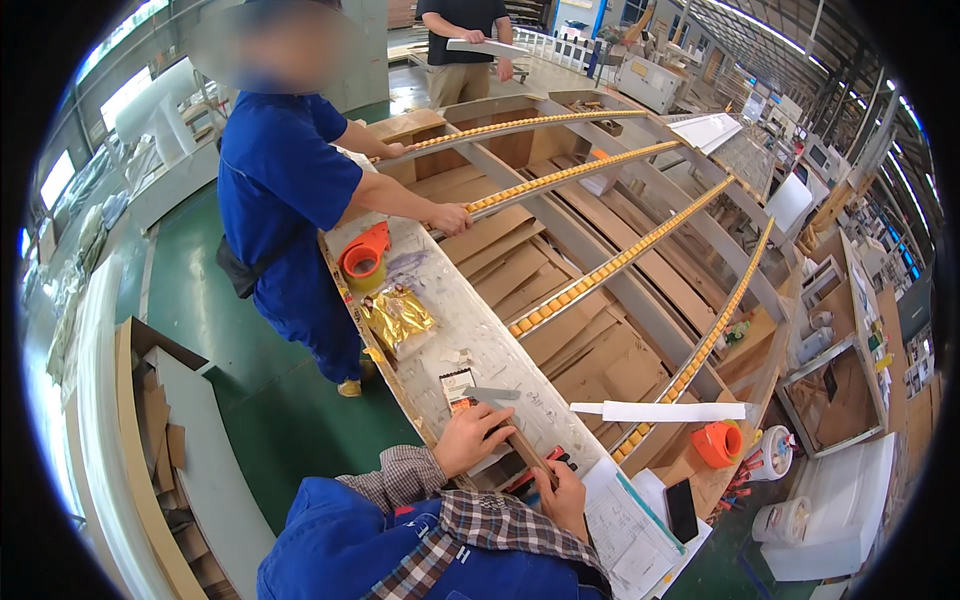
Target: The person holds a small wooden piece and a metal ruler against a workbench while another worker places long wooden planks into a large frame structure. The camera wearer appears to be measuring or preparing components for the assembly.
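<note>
A narrow brown strip [523,449], perhaps wood or board, lies between my hands at the near end of the worktable. My left hand [472,440] curls its fingers over the upper end of it. At the lower end my right hand [562,499] grips with thumb and fingers. Just beyond my left hand, a flat grey metal blade-like tool [493,394] rests across a small printed packet [458,388]. Red-and-black tool handles [528,481] show beside the strip, partly hidden by my right hand. Paper sheets with drawings [625,525] lie right of that hand.
Yellow roller tracks [620,262] span the long frame table, with boards below. A co-worker in blue [285,190] holds two tracks at left. Gold foil bag [398,318], orange tape dispensers [365,252], a white strip [660,411] and a black phone [681,510] lie on the table.
</note>
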A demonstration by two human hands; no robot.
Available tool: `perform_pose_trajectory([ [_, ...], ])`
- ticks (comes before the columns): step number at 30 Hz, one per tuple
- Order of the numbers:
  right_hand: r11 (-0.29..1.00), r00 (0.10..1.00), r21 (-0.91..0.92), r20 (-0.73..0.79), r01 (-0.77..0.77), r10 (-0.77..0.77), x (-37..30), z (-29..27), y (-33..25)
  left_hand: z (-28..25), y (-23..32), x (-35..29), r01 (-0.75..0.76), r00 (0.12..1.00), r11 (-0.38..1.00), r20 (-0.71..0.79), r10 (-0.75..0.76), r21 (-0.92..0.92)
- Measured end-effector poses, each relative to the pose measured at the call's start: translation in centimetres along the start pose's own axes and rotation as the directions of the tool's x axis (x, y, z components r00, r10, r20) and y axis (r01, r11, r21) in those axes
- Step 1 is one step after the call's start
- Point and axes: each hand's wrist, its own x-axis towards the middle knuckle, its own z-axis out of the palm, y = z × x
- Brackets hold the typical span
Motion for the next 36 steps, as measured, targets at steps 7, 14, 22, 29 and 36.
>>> perform_pose_trajectory([
  [7, 0.997, 0.998, 0.049, 0.018, -0.063, 0.062, 0.0, -0.3, -0.8, -0.4, 0.5, 0.0, -0.025, 0.998, 0.999, 0.055, 0.023, 0.029],
  [14, 0.999, 0.999, 0.028, -0.018, -0.030, 0.031, 0.2, 0.0, -0.2, -0.3, 0.5, 0.3, -0.011, 0.998, 1.000, 0.068, 0.011, -0.003],
  [22, 0.989, 0.992, 0.072, -0.015, -0.126, 0.127, 0.1, -0.2, -1.8, -1.0, 0.1, -0.3, 0.076, 0.996, 0.994, 0.060, -0.072, -0.083],
  [29, 0.963, 0.973, 0.201, -0.102, -0.182, 0.205, 0.2, -0.6, -2.0, -0.2, -0.2, 0.5, 0.096, 0.987, 0.989, 0.141, -0.080, -0.113],
  [36, 0.975, 0.986, 0.198, -0.116, -0.099, 0.123, 0.3, -0.5, -2.0, -0.5, -0.1, 0.5, 0.089, 0.976, 0.994, 0.202, -0.076, -0.056],
])
